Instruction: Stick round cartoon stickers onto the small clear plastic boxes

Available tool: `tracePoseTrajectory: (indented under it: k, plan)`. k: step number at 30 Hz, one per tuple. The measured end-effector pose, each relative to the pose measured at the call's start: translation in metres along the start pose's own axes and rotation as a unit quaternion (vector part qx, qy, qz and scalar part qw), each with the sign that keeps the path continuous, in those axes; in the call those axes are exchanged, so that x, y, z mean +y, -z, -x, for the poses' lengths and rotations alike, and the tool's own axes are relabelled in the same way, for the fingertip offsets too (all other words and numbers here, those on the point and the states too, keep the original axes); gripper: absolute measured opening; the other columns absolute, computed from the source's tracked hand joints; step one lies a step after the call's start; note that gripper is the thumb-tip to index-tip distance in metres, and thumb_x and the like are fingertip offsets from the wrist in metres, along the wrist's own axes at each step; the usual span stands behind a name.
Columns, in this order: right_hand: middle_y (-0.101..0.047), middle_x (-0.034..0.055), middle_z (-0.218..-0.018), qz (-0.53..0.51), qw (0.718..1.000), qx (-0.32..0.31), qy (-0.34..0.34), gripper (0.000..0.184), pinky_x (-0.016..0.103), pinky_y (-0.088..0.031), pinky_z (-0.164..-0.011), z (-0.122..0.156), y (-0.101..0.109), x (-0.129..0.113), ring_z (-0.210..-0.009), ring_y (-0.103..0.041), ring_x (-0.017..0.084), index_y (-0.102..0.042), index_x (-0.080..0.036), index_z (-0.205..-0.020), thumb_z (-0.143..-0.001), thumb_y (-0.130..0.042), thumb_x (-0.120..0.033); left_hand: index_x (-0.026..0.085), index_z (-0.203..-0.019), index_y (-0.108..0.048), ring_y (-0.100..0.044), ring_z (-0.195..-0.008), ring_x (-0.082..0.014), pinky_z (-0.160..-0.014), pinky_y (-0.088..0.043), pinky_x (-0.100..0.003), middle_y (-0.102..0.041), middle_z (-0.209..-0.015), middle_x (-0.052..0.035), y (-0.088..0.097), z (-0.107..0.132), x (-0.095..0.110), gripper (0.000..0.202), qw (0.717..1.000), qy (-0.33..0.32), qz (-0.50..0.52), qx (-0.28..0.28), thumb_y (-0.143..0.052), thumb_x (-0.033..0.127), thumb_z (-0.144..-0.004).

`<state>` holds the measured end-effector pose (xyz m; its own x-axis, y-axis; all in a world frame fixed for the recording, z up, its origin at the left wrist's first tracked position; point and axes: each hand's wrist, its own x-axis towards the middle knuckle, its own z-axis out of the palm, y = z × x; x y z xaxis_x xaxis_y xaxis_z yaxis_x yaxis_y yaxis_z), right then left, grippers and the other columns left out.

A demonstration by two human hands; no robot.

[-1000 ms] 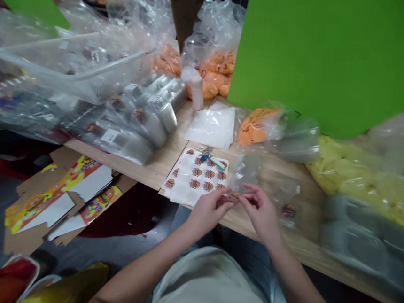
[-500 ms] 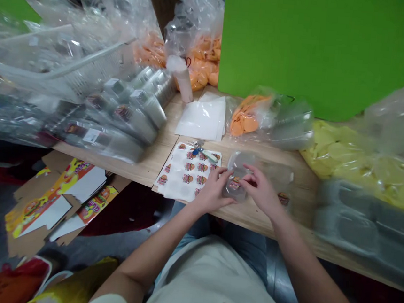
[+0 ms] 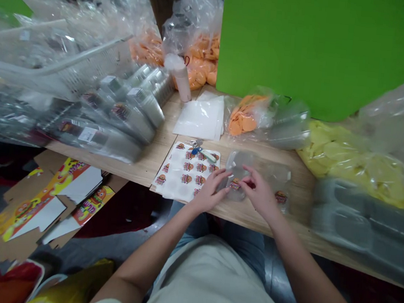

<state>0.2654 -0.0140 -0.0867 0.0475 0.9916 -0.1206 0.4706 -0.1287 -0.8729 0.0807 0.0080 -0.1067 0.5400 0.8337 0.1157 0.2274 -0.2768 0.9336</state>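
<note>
A clear plastic clamshell box (image 3: 242, 160) lies unfolded on the table in front of me. My left hand (image 3: 211, 191) grips its left edge, thumb and fingertips on the plastic. On the near half sits a small printed burger sticker (image 3: 235, 184). My right hand (image 3: 259, 190) reaches in from the right, its thumb and index finger pinched at that sticker's right edge. To the right lies another clear box (image 3: 278, 174) bearing a burger sticker (image 3: 281, 197). Sheets of burger stickers (image 3: 187, 171) spread left of my left hand, with keys (image 3: 197, 149) on top.
Stacked clear boxes (image 3: 344, 225) stand at the right, before a bag of yellow pieces (image 3: 343, 154). Behind are a bag of orange pieces (image 3: 243, 120), white sheets (image 3: 201, 118) and a bottle (image 3: 182, 81). Packed plastic boxes (image 3: 131, 112) crowd the left; printed cartons (image 3: 56, 195) lie below.
My left thumb has moved up from the box's near edge toward the sticker. My right hand stays at the sticker, nearly unmoved. The view has shifted slightly.
</note>
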Motion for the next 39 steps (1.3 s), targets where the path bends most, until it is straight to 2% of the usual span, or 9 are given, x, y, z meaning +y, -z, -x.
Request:
tracePoseTrajectory:
  k: [9, 15, 20, 23, 26, 29, 31, 35, 39]
  plan:
    - [-0.062, 0.0017, -0.074, 0.128, 0.991, 0.020, 0.011, 0.044, 0.035, -0.047, -0.071, 0.010, -0.003, -0.012, -0.070, -0.058, 0.019, -0.045, -0.019, -0.125, -0.081, -0.047, -0.025, 0.021, -0.116, -0.052, -0.041, -0.119, -0.0215, -0.103, -0.030, -0.037, -0.049, -0.122, -0.0100, -0.012, -0.007, 0.004, 0.032, 0.997, 0.012, -0.033, 0.063, -0.048, 0.030, -0.085]
    - [-0.047, 0.0195, -0.122, 0.324, 0.918, 0.216, 0.076, 0.060, 0.045, -0.041, -0.089, 0.030, -0.004, -0.009, -0.113, -0.045, 0.031, -0.034, -0.012, -0.133, -0.081, -0.053, -0.035, 0.021, -0.113, -0.053, -0.046, -0.111, -0.0208, -0.098, -0.035, -0.036, -0.054, -0.113, -0.0090, -0.019, -0.014, 0.000, 0.030, 0.996, 0.012, -0.050, 0.073, -0.051, 0.029, -0.084]
    - [-0.045, 0.0125, -0.131, 0.346, 0.917, 0.078, 0.183, 0.060, 0.046, -0.035, -0.097, 0.027, -0.004, 0.002, -0.123, -0.038, 0.029, -0.031, -0.019, -0.136, -0.082, -0.053, -0.036, 0.021, -0.114, -0.053, -0.045, -0.112, -0.0209, -0.096, -0.037, -0.037, -0.051, -0.118, -0.0096, -0.011, -0.009, 0.007, 0.032, 0.993, 0.031, -0.019, 0.116, -0.051, 0.033, -0.084]
    - [-0.050, 0.0118, -0.127, 0.277, 0.940, 0.096, 0.175, 0.067, 0.046, -0.037, -0.097, 0.024, -0.003, 0.001, -0.118, -0.044, 0.027, -0.023, -0.020, -0.139, -0.082, -0.054, -0.038, 0.019, -0.105, -0.056, -0.053, -0.099, -0.0189, -0.085, -0.043, -0.033, -0.056, -0.106, -0.0083, 0.006, 0.000, 0.022, 0.031, 0.965, 0.144, 0.067, 0.209, -0.051, 0.039, -0.083]
    - [-0.052, 0.0110, -0.125, 0.194, 0.956, 0.099, 0.195, 0.080, 0.045, -0.039, -0.096, 0.032, -0.001, -0.007, -0.116, -0.046, 0.025, -0.014, -0.022, -0.140, -0.078, -0.059, -0.042, 0.018, -0.102, -0.057, -0.059, -0.082, -0.0147, -0.075, -0.045, -0.029, -0.061, -0.090, -0.0049, 0.017, 0.004, 0.042, 0.035, 0.912, 0.274, 0.291, 0.091, -0.059, 0.042, -0.077]
    - [-0.053, 0.0107, -0.121, 0.196, 0.955, 0.080, 0.208, 0.078, 0.044, -0.040, -0.095, 0.047, 0.009, -0.010, -0.113, -0.049, 0.026, -0.019, -0.024, -0.139, -0.076, -0.061, -0.043, 0.015, -0.095, -0.058, -0.059, -0.070, -0.0113, -0.071, -0.044, -0.025, -0.063, -0.079, -0.0024, 0.009, 0.000, 0.054, 0.038, 0.854, 0.298, 0.426, -0.027, -0.071, 0.036, -0.066]
    - [-0.052, 0.0105, -0.121, 0.232, 0.949, 0.064, 0.202, 0.069, 0.044, -0.041, -0.094, 0.058, 0.020, -0.006, -0.112, -0.050, 0.026, -0.028, -0.026, -0.136, -0.077, -0.060, -0.044, 0.014, -0.083, -0.058, -0.056, -0.062, -0.0091, -0.065, -0.042, -0.022, -0.062, -0.070, -0.0002, -0.006, -0.006, 0.057, 0.035, 0.873, 0.276, 0.401, -0.029, -0.074, 0.037, -0.062]
    - [-0.048, 0.0108, -0.124, 0.286, 0.943, 0.044, 0.166, 0.058, 0.041, -0.041, -0.096, 0.072, 0.053, 0.019, -0.114, -0.048, 0.025, -0.038, -0.024, -0.130, -0.079, -0.056, -0.046, 0.015, -0.074, -0.058, -0.051, -0.061, -0.0103, -0.058, -0.038, -0.022, -0.059, -0.066, 0.0000, -0.031, -0.009, 0.060, 0.033, 0.963, 0.198, 0.179, -0.046, -0.066, 0.046, -0.068]
    - [-0.049, 0.0137, -0.125, 0.337, 0.933, 0.057, 0.115, 0.053, 0.044, -0.041, -0.096, 0.073, 0.089, 0.063, -0.115, -0.048, 0.026, -0.040, -0.018, -0.129, -0.083, -0.049, -0.043, 0.019, -0.091, -0.061, -0.053, -0.081, -0.0154, -0.068, -0.041, -0.024, -0.059, -0.086, -0.0040, -0.020, 0.012, 0.052, 0.029, 0.995, 0.095, 0.004, 0.024, -0.061, 0.042, -0.074]
